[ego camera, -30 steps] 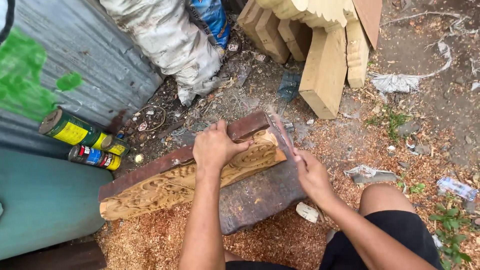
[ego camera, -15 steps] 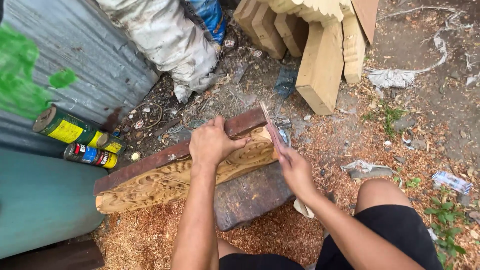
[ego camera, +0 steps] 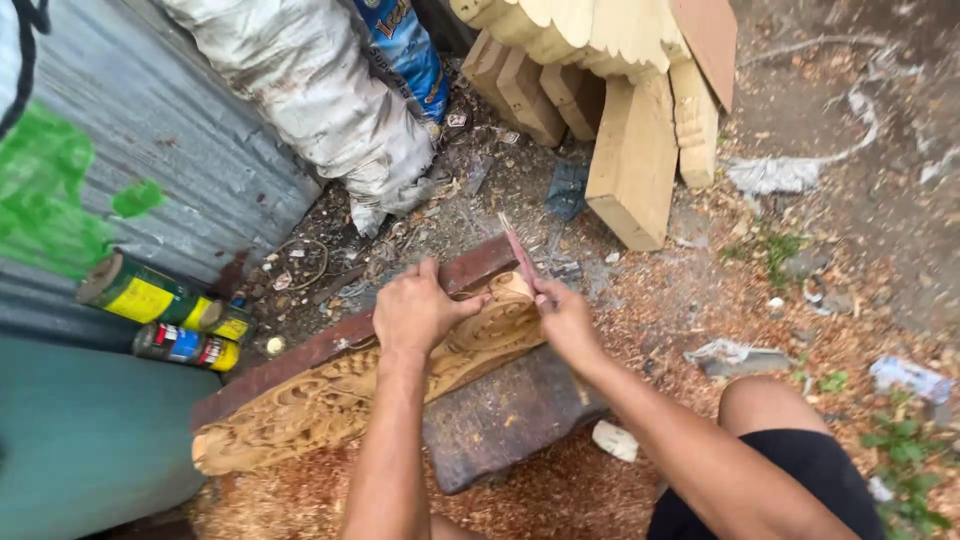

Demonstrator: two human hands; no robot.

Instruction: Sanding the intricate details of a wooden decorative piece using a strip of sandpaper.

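— How is the piece seen from the head view?

— A long carved wooden plank [ego camera: 340,400] is shown, pale yellow, with leafy scrollwork cut along its face. It is laid slantwise across a dark wooden block [ego camera: 500,420], and a reddish-brown board [ego camera: 300,355] is set just behind it. Sawdust [ego camera: 560,500] is spread on the ground beneath.

— And the hands?

— The left hand [ego camera: 415,312] is laid palm-down on the plank's upper end, with the fingers [ego camera: 462,305] curled together over the carving. A thin reddish tool [ego camera: 520,255] is gripped in the right hand [ego camera: 565,318]; the fingers are closed round its handle, and its tip is pointed up and away from the body, at the plank's rounded end. Both forearms are stretched forward from the bottom edge.

— What is nearby?

— Spray cans [ego camera: 170,315] are laid at the left against a corrugated metal sheet [ego camera: 200,150]. Pale timber blocks [ego camera: 630,150] are stacked beyond.
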